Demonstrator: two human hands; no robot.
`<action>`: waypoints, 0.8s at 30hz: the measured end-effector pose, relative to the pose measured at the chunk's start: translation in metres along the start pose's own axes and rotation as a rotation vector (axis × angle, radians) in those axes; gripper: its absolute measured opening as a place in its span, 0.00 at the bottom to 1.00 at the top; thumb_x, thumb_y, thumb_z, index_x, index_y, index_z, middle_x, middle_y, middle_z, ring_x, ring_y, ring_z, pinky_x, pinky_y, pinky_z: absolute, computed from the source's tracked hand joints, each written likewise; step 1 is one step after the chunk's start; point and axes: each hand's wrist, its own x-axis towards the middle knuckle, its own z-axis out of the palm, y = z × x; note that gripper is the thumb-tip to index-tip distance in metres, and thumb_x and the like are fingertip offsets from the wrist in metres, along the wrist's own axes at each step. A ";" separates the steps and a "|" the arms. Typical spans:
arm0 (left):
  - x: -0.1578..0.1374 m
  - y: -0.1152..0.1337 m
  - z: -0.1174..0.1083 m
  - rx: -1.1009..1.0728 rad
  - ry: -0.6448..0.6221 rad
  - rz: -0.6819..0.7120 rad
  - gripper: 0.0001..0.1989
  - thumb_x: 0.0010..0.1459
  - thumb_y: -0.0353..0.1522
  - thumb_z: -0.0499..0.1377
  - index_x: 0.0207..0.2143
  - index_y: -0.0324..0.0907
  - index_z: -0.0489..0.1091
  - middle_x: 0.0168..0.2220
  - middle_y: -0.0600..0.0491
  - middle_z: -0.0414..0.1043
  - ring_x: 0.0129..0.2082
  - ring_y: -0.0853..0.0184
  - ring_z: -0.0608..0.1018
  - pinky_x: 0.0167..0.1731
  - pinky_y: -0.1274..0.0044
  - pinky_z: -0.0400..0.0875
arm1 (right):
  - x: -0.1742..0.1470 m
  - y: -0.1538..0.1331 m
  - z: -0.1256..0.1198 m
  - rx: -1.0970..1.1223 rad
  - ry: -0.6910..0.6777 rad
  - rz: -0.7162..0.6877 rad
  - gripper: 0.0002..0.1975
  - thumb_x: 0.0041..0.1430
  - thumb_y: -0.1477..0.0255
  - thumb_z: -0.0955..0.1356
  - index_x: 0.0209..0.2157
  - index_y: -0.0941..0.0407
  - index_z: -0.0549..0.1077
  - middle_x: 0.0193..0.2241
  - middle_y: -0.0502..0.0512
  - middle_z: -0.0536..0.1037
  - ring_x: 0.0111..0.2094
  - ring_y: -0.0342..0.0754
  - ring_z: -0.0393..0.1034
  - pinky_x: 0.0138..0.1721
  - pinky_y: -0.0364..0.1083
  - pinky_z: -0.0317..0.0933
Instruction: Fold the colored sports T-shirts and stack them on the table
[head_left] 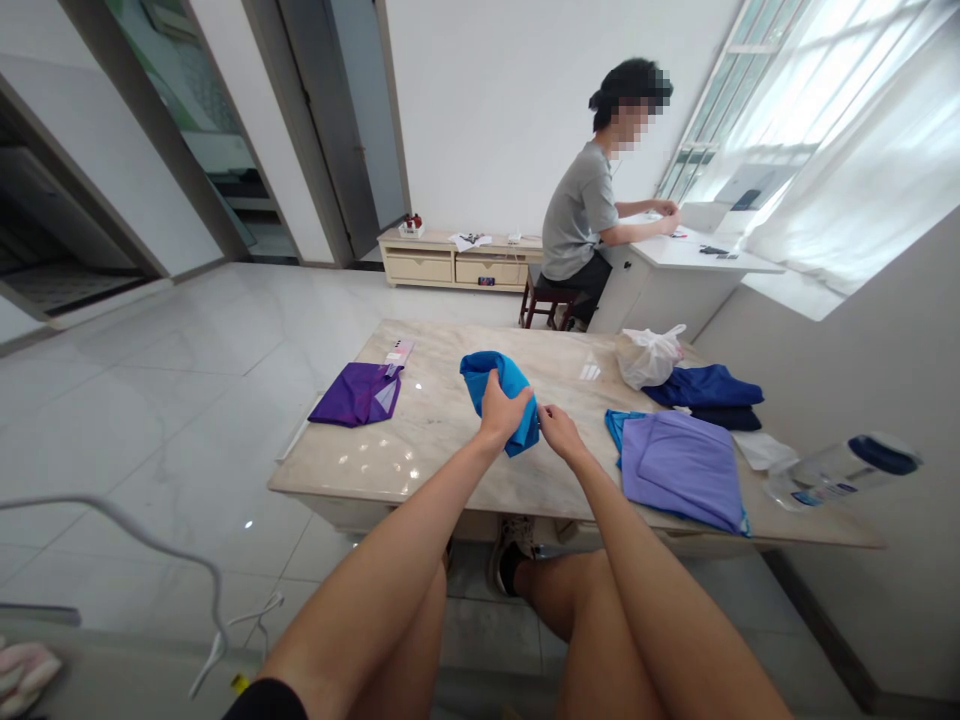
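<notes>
A bright blue folded cloth (480, 372) is held up just above the marble-topped table. My left hand (501, 408) grips it from the near side, thumb across the fabric and the other fingers partly hidden. At the cloth's right edge, my right hand (559, 430) is closed in a pinch on the fabric, its fingertips small in view. To the left lies a purple folded cloth (352, 395) with a pale lining showing at one corner. On the right, a lavender folded cloth (679, 465) rests over blue fabric.
The table (442, 480) also bears a phone (400, 351), a white plastic bag (649, 355), dark blue clothing (709, 385) and a clear bottle (832, 475) at the right. Beyond it, a person (581, 210) sits on a stool at a white desk (675, 250). A hanger (150, 540) is at lower left.
</notes>
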 end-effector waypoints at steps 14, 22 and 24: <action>-0.009 0.031 -0.041 -0.221 -0.360 0.006 0.35 0.57 0.43 0.75 0.63 0.44 0.70 0.61 0.44 0.79 0.61 0.51 0.80 0.60 0.65 0.78 | -0.021 0.006 -0.028 0.820 -0.404 0.078 0.32 0.73 0.46 0.62 0.63 0.55 0.75 0.56 0.63 0.85 0.58 0.61 0.80 0.59 0.58 0.76; 0.000 0.023 -0.051 -0.235 -0.390 -0.006 0.35 0.56 0.41 0.75 0.62 0.43 0.70 0.61 0.43 0.79 0.60 0.51 0.80 0.58 0.65 0.79 | -0.014 0.013 -0.030 0.960 -0.253 0.067 0.26 0.61 0.52 0.75 0.54 0.54 0.80 0.51 0.61 0.87 0.56 0.62 0.82 0.58 0.60 0.78; 0.005 0.020 -0.057 -0.195 -0.372 -0.023 0.35 0.56 0.39 0.75 0.63 0.42 0.69 0.62 0.41 0.78 0.59 0.51 0.81 0.57 0.64 0.79 | -0.010 0.014 -0.031 1.004 -0.136 0.016 0.26 0.56 0.54 0.79 0.51 0.54 0.81 0.49 0.60 0.87 0.56 0.61 0.82 0.59 0.59 0.77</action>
